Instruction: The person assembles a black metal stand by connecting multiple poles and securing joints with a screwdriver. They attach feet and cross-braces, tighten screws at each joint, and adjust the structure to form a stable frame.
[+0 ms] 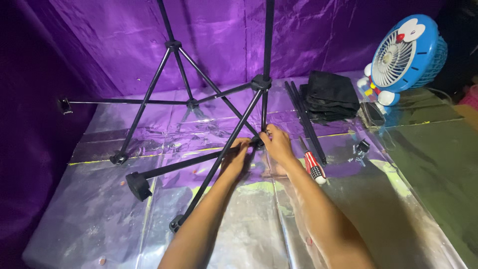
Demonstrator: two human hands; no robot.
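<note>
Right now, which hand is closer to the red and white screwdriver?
Right. The right hand grips the black frame's joint just left of the screwdriver; the left hand sits farther left, beyond the right one.

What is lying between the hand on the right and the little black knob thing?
In the head view, a red-and-white-handled screwdriver lies between the right hand and the black knob.

A crinkled purple sheet (219,35) forms the rear and left walls, glossy and creased. The work surface is covered in reflective silver foil sheeting (99,219), wrinkled, with taped seams, picking up violet reflections. Lighting is dim and purple-tinted, brightest at the centre; the far right corner lies dark.
</note>
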